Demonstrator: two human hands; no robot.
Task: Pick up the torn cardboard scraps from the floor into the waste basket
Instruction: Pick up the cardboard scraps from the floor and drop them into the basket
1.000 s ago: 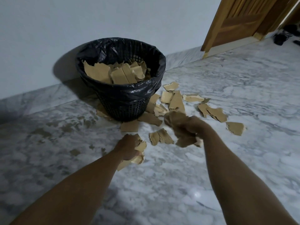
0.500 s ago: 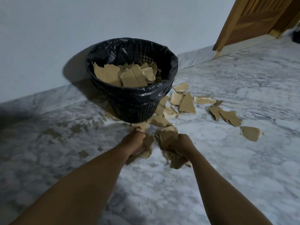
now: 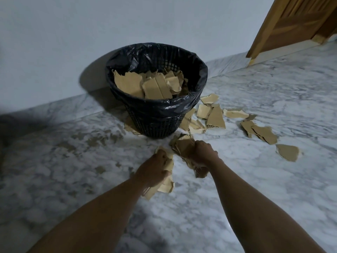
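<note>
Your left hand (image 3: 155, 167): fingers curled round scraps (image 3: 166, 185).
Your right hand (image 3: 202, 152): fingers gripping a scrap bundle (image 3: 182, 145).
Basket (image 3: 158, 125): 12 o'clock from your hands.

Both hands, left hand (image 3: 155, 168) and right hand (image 3: 202, 152), clutch cardboard scraps (image 3: 183, 145) before the waste basket (image 3: 156, 123).

At centre frame the waste basket (image 3: 156, 125) is black open mesh, lined with a glossy black bag (image 3: 182, 105). The cardboard scraps (image 3: 216, 118) are tan brown. The floor (image 3: 255, 189) is white marble veined grey, with brownish blotches at left. The upper-left wall (image 3: 73, 33) is pale blue-grey; the upper-right door (image 3: 295, 22) is honey-brown wood.
</note>
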